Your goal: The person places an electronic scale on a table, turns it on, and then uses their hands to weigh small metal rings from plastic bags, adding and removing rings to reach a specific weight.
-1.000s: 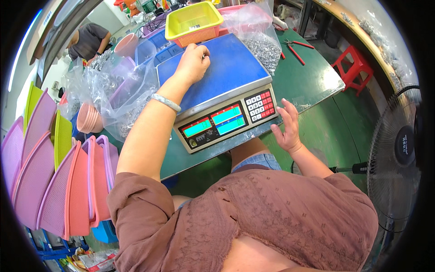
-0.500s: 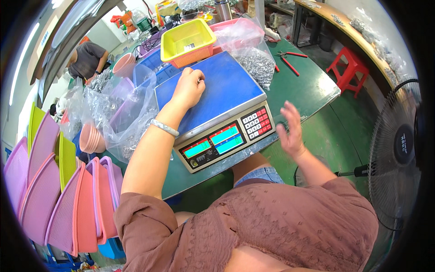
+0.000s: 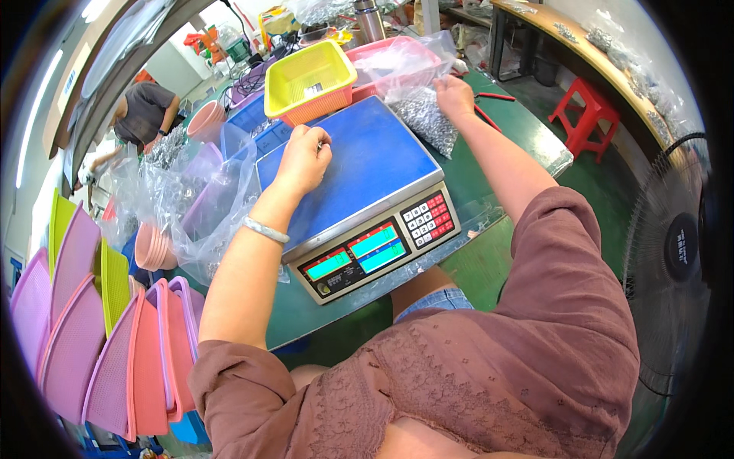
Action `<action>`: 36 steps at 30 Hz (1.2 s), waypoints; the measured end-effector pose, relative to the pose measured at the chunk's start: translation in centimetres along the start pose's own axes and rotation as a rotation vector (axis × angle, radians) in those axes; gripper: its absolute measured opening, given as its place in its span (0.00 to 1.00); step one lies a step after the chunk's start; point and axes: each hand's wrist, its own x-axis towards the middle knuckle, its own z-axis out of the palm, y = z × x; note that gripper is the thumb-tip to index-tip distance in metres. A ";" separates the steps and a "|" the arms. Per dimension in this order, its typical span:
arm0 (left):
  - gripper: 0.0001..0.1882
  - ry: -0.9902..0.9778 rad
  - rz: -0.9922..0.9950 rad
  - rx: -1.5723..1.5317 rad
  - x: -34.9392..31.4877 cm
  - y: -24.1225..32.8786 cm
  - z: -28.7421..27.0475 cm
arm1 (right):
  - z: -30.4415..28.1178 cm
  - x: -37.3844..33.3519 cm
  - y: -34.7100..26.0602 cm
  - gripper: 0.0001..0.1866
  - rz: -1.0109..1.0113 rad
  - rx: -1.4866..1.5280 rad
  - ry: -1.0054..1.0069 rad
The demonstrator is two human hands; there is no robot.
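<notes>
I see my left hand (image 3: 303,159) resting on the blue platform of the weighing scale (image 3: 359,176), near the platform's far left corner. Its grip is curled shut, thumb against fingertips, and there may be something small pinched in it, but I cannot make it out from here. A pale bracelet (image 3: 264,229) sits on that wrist.

My right hand (image 3: 454,96) is stretched out past the scale's far right corner, its grip closed on the clear plastic bag of small metal parts (image 3: 425,118). The bag lies on the green surface (image 3: 527,138), slumped against the far right edge of the scale platform and overlapping it a little. Behind it a pink tray (image 3: 397,53) and a yellow basket (image 3: 310,76) stand just beyond the platform's far edge, touching or nearly so.

The middle and near half of the platform are bare, so that is where I have room. The scale's display and keypad (image 3: 375,249) face me at the near edge of the surface. To the left of the scale the way is crowded: loose clear bags (image 3: 195,206) with pink bowls (image 3: 153,245) inside press close to its left edge. On the right, a strip of green surface runs open to the right edge, with red-handled pliers (image 3: 493,107) lying near the bag.
</notes>
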 end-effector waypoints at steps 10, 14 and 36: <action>0.08 0.077 0.131 0.111 0.2 -3.1 -0.1 | -1.9 2.2 4.5 0.22 -0.034 -0.091 0.142; 0.09 0.054 0.048 0.118 -0.3 -2.3 -0.1 | -2.5 1.1 3.3 0.22 -0.046 -0.003 0.040; 0.07 -0.056 0.151 0.058 0.4 -1.6 2.1 | -6.5 -8.2 1.0 0.22 -0.207 0.183 0.274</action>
